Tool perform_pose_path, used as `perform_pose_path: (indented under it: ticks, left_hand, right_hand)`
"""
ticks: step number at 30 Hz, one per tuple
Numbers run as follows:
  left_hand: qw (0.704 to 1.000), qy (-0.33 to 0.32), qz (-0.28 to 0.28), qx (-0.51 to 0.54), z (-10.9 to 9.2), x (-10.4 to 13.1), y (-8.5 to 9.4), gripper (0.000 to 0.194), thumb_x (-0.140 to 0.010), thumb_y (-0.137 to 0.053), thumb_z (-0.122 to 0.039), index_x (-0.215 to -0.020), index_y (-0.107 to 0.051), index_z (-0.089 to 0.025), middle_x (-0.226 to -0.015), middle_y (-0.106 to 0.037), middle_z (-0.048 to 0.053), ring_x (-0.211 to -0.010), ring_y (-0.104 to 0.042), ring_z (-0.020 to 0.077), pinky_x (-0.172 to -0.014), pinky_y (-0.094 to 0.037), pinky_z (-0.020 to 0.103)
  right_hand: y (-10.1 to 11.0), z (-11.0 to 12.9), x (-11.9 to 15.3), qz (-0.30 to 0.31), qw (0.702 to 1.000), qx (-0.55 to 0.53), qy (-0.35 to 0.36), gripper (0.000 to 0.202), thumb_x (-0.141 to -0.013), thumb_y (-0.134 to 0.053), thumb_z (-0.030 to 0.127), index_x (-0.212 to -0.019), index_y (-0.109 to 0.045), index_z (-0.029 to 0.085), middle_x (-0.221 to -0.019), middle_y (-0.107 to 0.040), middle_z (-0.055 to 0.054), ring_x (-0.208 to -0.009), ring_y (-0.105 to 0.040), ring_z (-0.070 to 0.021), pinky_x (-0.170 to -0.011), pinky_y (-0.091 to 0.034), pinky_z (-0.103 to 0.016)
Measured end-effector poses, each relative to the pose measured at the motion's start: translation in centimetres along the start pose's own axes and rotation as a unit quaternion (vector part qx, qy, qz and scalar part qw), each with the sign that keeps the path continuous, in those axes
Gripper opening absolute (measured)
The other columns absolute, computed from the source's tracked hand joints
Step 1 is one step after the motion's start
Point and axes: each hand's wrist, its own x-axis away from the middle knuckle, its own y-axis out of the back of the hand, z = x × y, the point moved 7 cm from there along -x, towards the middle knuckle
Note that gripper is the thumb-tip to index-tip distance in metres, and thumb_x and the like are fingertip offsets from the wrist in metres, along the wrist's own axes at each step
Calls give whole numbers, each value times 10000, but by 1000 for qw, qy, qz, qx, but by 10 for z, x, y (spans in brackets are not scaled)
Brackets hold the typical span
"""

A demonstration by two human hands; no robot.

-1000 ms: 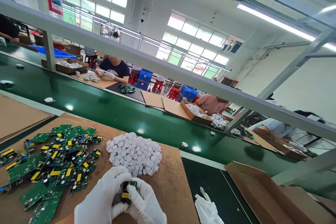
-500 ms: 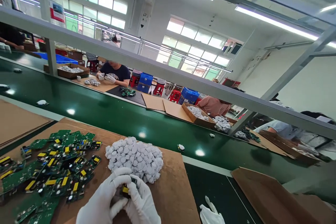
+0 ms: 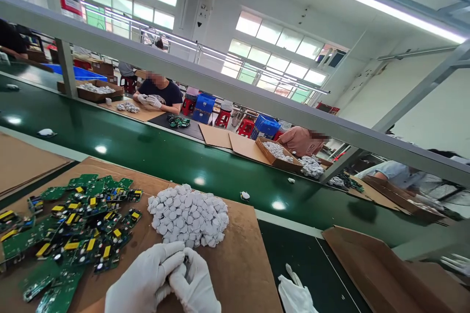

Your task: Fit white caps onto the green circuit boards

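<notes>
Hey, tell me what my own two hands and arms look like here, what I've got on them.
Your left hand and right hand wear plain white fabric gloves, wrinkled at the fingers, with no visible markings. A bit of left forearm shows, without a sleeve. The right forearm is out of view.

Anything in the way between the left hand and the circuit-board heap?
Nothing visible. Only the bare surface of the cardboard sheet shows in the gap between the left hand and the heap of circuit boards. The pile of white discs lies ahead of the hands, off that path.
</notes>
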Motion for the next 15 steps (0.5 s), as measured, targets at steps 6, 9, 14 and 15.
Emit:
perform_pose_path:
  ticks: [6, 9, 14, 15]
  left_hand:
    - [999, 26, 33, 17, 0, -7, 4, 542, -722, -655, -147, -1229, -537, -297, -1155, -712, 41, -990, -703, 222, -856, -580, 275]
    - [999, 35, 27, 27, -1, -7, 4, 541, -683, -667, -115, -1184, -569, -294, -1138, -714, 43, -982, -703, 232, -856, -582, 295]
    - [992, 89, 72, 60, 6, -6, -3, 567, -654, -657, -61, -1162, -598, -306, -1160, -701, 25, -1026, -682, 233, -900, -564, 308]
    - [990, 99, 75, 65, 8, -5, -4, 551, -672, -657, -74, -1168, -595, -306, -1168, -698, 26, -1043, -675, 236, -917, -556, 316]
  right_hand:
    - [-9, -4, 5, 30, 998, -25, -38, 353, -680, -736, 487, -795, -619, 175, -718, -582, 0, -633, -530, -125, -544, -477, -241]
    - [-10, -3, 4, 22, 999, -39, -31, 365, -626, -791, 466, -748, -606, 176, -678, -537, 32, -606, -486, -91, -575, -466, -213]
    - [-17, 5, 7, 54, 994, -75, -49, 401, -675, -727, 549, -782, -590, 187, -720, -540, 10, -670, -532, -125, -585, -477, -242]
    - [-18, 7, 9, 61, 994, -80, -53, 407, -682, -710, 567, -763, -583, 188, -717, -531, 6, -689, -542, -139, -588, -485, -254]
